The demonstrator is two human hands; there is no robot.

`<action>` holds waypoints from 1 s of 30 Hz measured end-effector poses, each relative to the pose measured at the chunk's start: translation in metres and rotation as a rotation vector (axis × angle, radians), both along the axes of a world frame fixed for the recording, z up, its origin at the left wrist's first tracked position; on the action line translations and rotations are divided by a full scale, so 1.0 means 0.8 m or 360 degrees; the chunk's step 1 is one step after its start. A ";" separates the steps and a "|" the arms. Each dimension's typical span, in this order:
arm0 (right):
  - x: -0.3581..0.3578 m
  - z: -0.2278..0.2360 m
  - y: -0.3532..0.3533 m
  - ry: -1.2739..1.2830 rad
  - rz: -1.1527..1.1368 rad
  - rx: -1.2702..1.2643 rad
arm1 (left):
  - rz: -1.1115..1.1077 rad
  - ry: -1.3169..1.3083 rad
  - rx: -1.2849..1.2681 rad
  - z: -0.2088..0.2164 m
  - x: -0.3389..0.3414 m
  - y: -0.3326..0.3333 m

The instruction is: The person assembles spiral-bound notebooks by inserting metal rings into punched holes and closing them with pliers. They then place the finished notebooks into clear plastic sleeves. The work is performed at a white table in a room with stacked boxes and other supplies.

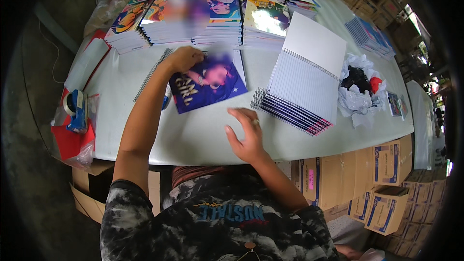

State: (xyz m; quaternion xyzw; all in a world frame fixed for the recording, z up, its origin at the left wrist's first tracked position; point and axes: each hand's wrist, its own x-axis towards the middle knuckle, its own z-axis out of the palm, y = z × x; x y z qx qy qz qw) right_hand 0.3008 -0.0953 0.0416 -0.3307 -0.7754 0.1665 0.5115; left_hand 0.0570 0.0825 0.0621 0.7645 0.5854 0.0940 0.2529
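Note:
My left hand (pixel 186 59) is closed at the top left corner of a purple notebook cover (pixel 212 84) with an illustrated figure and light lettering, which lies tilted on the table. A strip of white page shows past its right edge. Left of it runs a wire spiral binding (pixel 152 75), partly behind my left forearm. My right hand (pixel 246 135) hovers near the table's front edge, just below the cover, fingers apart and holding nothing. Right of it stands a fanned stack of spiral notebooks (pixel 302 82), the top one opened to a lined page.
Several stacks of illustrated notebooks (pixel 220 34) line the table's (pixel 203 150) far side. At the left are a blue tape dispenser (pixel 77 111) and red sheets (pixel 72 137). Crumpled white paper (pixel 360 99) lies at the right, with more notebooks (pixel 369 36) behind. Cardboard boxes (pixel 338 176) stand below the front edge.

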 end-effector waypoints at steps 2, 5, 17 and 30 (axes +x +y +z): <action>-0.021 -0.011 0.015 -0.0010 -0.0051 -0.0103 | -0.0124 0.0034 0.0170 -0.009 -0.007 0.003; -0.025 -0.039 0.017 -0.0172 -0.0150 -0.0295 | -0.0071 -0.0019 0.0258 -0.004 -0.003 0.006; -0.020 -0.054 0.023 -0.0048 -0.0047 -0.0554 | -0.0311 0.0228 0.0806 -0.039 0.076 -0.101; -0.015 -0.002 -0.006 0.2081 0.0851 -0.1406 | 0.0632 -0.2519 0.0298 0.019 0.070 -0.284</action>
